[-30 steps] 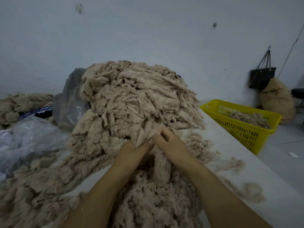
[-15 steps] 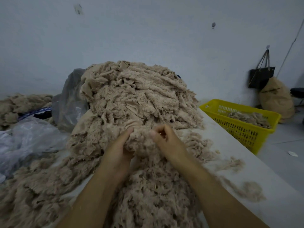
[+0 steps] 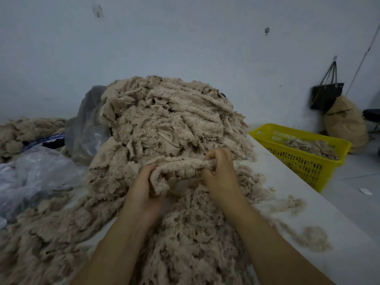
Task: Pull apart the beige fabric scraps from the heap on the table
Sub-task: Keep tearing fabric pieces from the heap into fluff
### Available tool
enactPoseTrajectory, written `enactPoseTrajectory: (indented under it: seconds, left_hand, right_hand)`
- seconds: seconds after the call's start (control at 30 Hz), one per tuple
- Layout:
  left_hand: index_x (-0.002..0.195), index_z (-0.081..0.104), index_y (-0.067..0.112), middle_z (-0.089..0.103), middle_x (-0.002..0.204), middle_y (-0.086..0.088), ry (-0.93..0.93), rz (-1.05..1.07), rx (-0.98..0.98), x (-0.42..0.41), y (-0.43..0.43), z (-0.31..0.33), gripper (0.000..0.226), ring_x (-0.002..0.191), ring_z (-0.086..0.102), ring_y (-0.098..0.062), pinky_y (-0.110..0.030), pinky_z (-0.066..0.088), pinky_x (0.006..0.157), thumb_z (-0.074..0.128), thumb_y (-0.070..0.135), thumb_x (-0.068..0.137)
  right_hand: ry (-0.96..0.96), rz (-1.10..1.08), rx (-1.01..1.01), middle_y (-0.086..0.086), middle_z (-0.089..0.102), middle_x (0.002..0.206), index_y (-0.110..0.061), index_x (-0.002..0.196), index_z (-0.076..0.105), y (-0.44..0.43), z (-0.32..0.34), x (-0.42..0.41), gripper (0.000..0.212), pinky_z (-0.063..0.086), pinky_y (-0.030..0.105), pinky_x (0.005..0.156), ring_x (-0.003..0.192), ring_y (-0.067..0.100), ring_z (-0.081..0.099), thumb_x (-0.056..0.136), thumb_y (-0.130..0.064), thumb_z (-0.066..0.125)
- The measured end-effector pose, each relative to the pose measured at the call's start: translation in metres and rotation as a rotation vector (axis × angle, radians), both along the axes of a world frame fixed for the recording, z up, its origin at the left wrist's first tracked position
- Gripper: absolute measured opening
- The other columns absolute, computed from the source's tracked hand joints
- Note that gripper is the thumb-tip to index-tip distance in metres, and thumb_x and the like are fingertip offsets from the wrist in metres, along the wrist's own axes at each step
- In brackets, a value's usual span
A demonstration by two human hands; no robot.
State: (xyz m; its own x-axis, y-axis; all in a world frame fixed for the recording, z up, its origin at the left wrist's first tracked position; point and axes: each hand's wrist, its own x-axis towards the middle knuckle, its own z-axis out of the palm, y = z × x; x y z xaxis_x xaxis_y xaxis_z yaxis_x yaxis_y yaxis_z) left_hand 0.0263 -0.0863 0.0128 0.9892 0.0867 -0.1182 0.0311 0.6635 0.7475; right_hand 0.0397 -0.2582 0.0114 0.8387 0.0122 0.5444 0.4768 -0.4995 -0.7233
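1. A crumpled clear plastic sheet [image 3: 37, 171] lies at the far left. Behind it is a dark band with blue-and-white print [image 3: 41, 138], too blurred to read.
2. The big heap of beige fleecy fabric scraps [image 3: 170, 120] fills the middle of the white table [image 3: 308, 212], with looser scraps spread toward the person.
3. The left hand [image 3: 141, 188] has its fingers curled round the left end of one beige fleecy strip [image 3: 181, 166], which bunches and hangs at the palm.
4. That strip is held just above the near foot of the heap. Its long axis runs left to right between the hands and rises a little toward the right. Both hands are equally near it, one at each end, so the parting pull would likely go outward along that line.
5. The right hand [image 3: 220, 171] pinches the strip's right end, fingers tightly curled.
6. A yellow slotted plastic basket [image 3: 304, 161] beyond the table's right edge holds a few scraps. No label or brand is legible anywhere.
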Motion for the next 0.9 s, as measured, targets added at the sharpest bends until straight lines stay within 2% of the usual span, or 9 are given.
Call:
enactPoseTrajectory:
  seconds: [0.1,0.23,0.33,0.43,0.5,0.6,0.67,0.73,0.9]
  left_hand:
    - [0.099,0.075,0.008,0.077,0.093,-0.010,0.013,-0.019,-0.089,-0.001,-0.001,0.002,0.025,0.069,0.074,-0.017,-0.026,0.058,0.055,0.054,0.022,0.099]
    - [0.080,0.082,0.006,0.077,0.095,-0.015,-0.024,-0.010,-0.203,0.001,0.000,0.001,0.043,0.075,0.076,-0.024,-0.033,0.062,0.065,0.049,0.023,0.102]
    - [0.077,0.082,0.007,0.077,0.098,-0.015,-0.032,-0.036,-0.247,0.003,0.001,-0.001,0.047,0.081,0.076,-0.025,-0.035,0.063,0.067,0.045,0.021,0.103]
    - [0.083,0.081,0.002,0.075,0.105,-0.018,-0.005,-0.076,-0.256,0.003,0.000,-0.002,0.039,0.089,0.075,-0.029,-0.036,0.063,0.068,0.049,0.017,0.100]
    - [0.094,0.078,-0.003,0.074,0.108,-0.021,-0.009,-0.120,-0.248,0.001,-0.001,-0.001,0.027,0.091,0.075,-0.030,-0.038,0.063,0.069,0.054,0.009,0.092]
    - [0.099,0.076,-0.007,0.072,0.109,-0.024,-0.033,-0.196,-0.172,-0.001,-0.004,-0.001,0.031,0.093,0.074,-0.030,-0.037,0.062,0.071,0.055,0.005,0.078]
    - [0.101,0.074,-0.010,0.067,0.120,-0.027,-0.021,-0.260,-0.107,-0.003,-0.006,-0.003,0.033,0.108,0.069,-0.033,-0.042,0.056,0.091,0.056,0.006,0.079]
    - [0.105,0.073,-0.008,0.065,0.125,-0.027,-0.012,-0.297,-0.043,-0.004,-0.008,-0.003,0.035,0.114,0.066,-0.033,-0.043,0.050,0.100,0.056,0.011,0.082]
    - [0.110,0.075,0.001,0.067,0.124,-0.022,-0.118,-0.354,0.032,-0.008,-0.011,0.000,0.054,0.116,0.066,-0.028,-0.039,0.057,0.091,0.056,0.048,0.092]
  right_hand:
    - [-0.026,0.043,-0.087,-0.013,0.025,0.100,-0.036,0.083,0.032,0.002,-0.001,0.002,0.042,0.033,0.021,0.065,0.095,0.009,0.035,0.086,0.000,0.053]
    - [-0.021,0.169,-0.290,-0.012,0.029,0.102,-0.030,0.084,0.042,0.006,-0.015,0.004,0.025,0.037,0.020,0.081,0.102,0.010,0.037,0.092,-0.007,0.047]
    - [0.120,0.166,-0.457,-0.004,0.037,0.104,-0.020,0.085,0.052,0.003,-0.027,0.007,0.015,0.034,0.026,0.082,0.101,0.015,0.032,0.096,-0.010,0.046]
    - [0.134,0.043,-0.254,0.000,0.045,0.098,-0.010,0.080,0.054,0.000,-0.022,0.009,0.017,0.036,0.030,0.078,0.095,0.016,0.041,0.096,-0.009,0.046]
    - [0.149,0.029,-0.030,-0.001,0.049,0.097,-0.013,0.082,0.052,-0.002,-0.015,0.007,0.020,0.038,0.030,0.073,0.090,0.013,0.048,0.098,-0.019,0.043]
    - [0.361,0.204,0.238,-0.015,0.062,0.102,-0.037,0.093,0.060,0.000,-0.010,0.001,0.041,0.048,0.028,0.079,0.095,0.000,0.060,0.089,-0.070,0.036]
    - [0.438,0.323,0.232,-0.034,0.062,0.106,-0.053,0.104,0.059,0.004,-0.011,-0.002,0.053,0.043,0.020,0.081,0.096,-0.017,0.056,0.075,-0.089,0.033]
    - [0.460,0.383,0.189,-0.037,0.062,0.107,-0.058,0.105,0.059,0.011,-0.011,-0.005,0.047,0.042,0.015,0.080,0.097,-0.019,0.057,0.074,-0.088,0.040]
    - [0.329,0.364,0.145,-0.033,0.064,0.095,-0.048,0.099,0.060,0.013,-0.006,-0.006,0.024,0.044,0.009,0.069,0.087,-0.015,0.059,0.086,-0.067,0.055]
